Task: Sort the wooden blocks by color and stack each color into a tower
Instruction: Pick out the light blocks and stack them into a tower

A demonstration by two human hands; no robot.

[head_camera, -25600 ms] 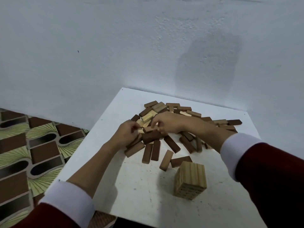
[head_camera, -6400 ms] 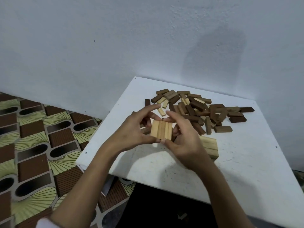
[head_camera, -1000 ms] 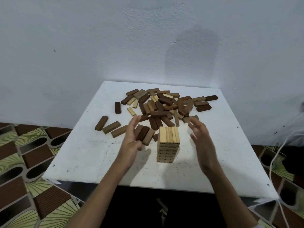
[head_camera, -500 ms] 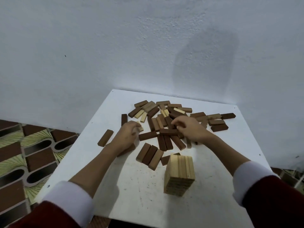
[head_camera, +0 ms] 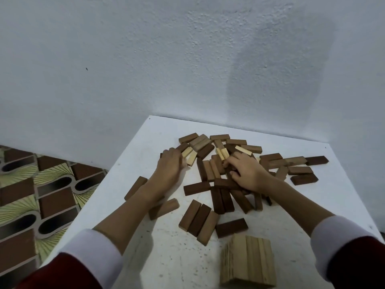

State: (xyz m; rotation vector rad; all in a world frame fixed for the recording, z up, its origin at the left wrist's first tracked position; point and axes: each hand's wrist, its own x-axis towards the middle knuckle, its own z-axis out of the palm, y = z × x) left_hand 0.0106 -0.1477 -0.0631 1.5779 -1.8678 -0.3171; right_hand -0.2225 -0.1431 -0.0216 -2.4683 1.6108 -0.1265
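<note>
A square tower of pale wooden blocks (head_camera: pixel 248 261) stands at the table's near edge. Behind it lies a loose pile of brown and dark blocks (head_camera: pixel 220 184) with a few pale blocks (head_camera: pixel 188 155) mixed in at the back. My left hand (head_camera: pixel 169 166) lies on the pile's left side, its fingertips touching the pale blocks there. My right hand (head_camera: pixel 249 173) is in the middle of the pile, fingers and thumb curled round a dark brown block (head_camera: pixel 228 168) next to another pale block (head_camera: pixel 222 153). What lies under its palm is hidden.
The white table (head_camera: pixel 145 142) stands against a white wall. Three brown blocks (head_camera: pixel 198 220) lie side by side in front of the pile, with a dark block (head_camera: pixel 231 227) next to them. Single blocks (head_camera: pixel 135 187) lie at the left. Patterned floor (head_camera: pixel 41 195) is beyond the left edge.
Both hands have left the pale tower and reached into the pile. In the last half second the left hand slid further back to the pale blocks and the right hand closed in the middle.
</note>
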